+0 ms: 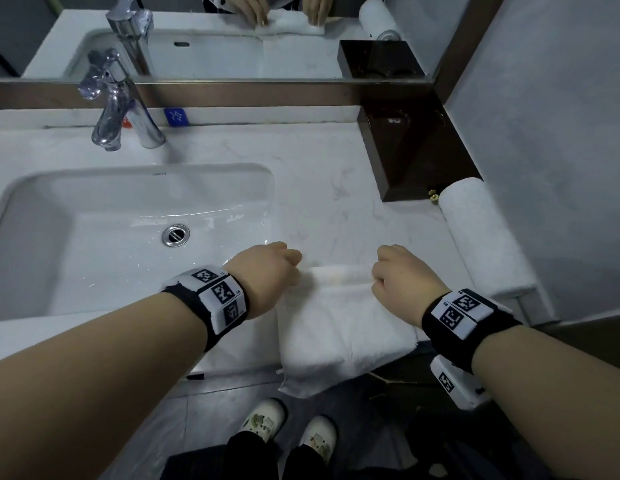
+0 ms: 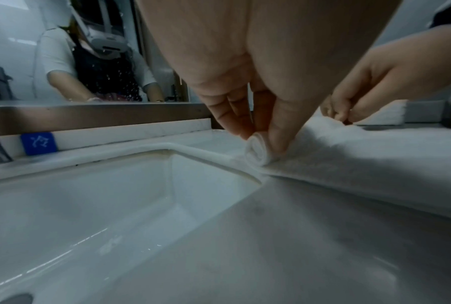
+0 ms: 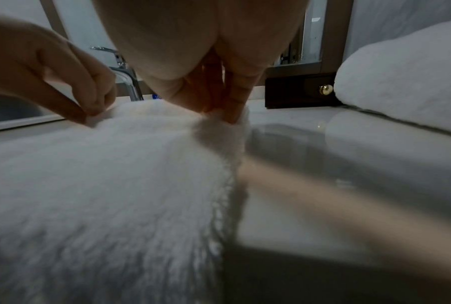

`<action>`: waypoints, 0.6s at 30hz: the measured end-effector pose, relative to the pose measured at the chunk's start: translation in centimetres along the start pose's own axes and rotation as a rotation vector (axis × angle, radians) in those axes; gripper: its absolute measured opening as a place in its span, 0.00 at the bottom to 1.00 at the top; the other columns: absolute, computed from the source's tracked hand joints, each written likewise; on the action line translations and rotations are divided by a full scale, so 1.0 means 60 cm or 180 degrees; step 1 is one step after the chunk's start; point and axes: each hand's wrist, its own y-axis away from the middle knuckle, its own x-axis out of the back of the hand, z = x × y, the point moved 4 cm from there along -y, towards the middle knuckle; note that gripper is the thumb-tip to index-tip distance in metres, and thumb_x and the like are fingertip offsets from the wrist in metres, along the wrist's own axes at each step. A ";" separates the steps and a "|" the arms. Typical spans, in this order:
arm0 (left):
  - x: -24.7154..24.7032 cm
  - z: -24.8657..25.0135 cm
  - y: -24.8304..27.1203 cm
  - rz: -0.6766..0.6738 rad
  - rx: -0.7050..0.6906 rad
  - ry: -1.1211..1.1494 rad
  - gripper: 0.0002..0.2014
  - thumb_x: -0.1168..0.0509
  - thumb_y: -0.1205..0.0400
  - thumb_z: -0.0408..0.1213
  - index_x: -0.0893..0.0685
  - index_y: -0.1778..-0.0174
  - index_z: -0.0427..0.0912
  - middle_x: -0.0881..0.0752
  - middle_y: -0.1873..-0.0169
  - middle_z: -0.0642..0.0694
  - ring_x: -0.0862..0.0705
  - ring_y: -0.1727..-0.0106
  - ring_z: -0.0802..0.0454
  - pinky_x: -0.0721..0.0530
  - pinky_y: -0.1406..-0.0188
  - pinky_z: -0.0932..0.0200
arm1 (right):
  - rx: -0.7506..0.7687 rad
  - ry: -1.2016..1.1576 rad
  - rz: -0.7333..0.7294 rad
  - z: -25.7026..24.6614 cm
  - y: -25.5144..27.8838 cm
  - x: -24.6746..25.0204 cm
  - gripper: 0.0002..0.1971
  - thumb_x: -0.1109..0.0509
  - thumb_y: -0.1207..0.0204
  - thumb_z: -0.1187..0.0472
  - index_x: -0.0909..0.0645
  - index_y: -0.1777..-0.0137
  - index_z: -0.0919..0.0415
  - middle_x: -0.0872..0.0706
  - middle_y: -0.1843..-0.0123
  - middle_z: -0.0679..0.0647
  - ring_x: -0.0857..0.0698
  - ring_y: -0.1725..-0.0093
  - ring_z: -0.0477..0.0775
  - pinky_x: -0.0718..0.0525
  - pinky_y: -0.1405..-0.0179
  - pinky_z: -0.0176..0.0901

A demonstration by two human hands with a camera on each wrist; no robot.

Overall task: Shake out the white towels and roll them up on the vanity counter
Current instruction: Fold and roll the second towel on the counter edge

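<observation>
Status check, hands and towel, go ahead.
Left hand and right hand pinch the towel's far edge, roll just started. One rolled towel done at right. Nothing in the way.

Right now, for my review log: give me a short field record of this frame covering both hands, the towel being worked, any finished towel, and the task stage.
left hand: pinches the left end of the started roll
right hand: pinches the right end of the same roll
towel in work: flat on the vanity counter, far edge rolled a little way, near edge hanging over the counter front
finished towel: rolled, lying by the right wall
sink: left of the towel
stage: rolling just begun, most of the towel still flat
</observation>
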 end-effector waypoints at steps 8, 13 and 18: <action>0.006 0.008 0.012 -0.0288 -0.0117 -0.0290 0.21 0.44 0.25 0.23 0.17 0.45 0.49 0.26 0.62 0.53 0.24 0.48 0.47 0.22 0.57 0.54 | -0.0515 -0.0674 0.0124 0.005 -0.004 0.006 0.25 0.39 0.15 0.51 0.32 0.75 0.58 0.31 0.59 0.51 0.28 0.59 0.52 0.28 0.53 0.44; 0.009 0.005 0.004 -0.0181 0.0432 0.0435 0.11 0.40 0.22 0.29 0.18 0.62 0.51 0.21 0.61 0.54 0.18 0.51 0.47 0.18 0.56 0.53 | -0.0760 -0.0879 -0.0004 0.007 -0.029 0.027 0.20 0.29 0.22 0.50 0.29 0.71 0.58 0.27 0.60 0.51 0.22 0.59 0.54 0.23 0.54 0.45; -0.002 -0.006 0.005 0.0154 0.1011 0.1333 0.11 0.34 0.23 0.33 0.18 0.48 0.52 0.12 0.60 0.56 0.16 0.52 0.52 0.17 0.55 0.56 | -0.0651 -0.1024 -0.0175 0.009 -0.045 0.036 0.12 0.23 0.27 0.52 0.18 0.49 0.56 0.19 0.50 0.52 0.17 0.49 0.55 0.19 0.48 0.45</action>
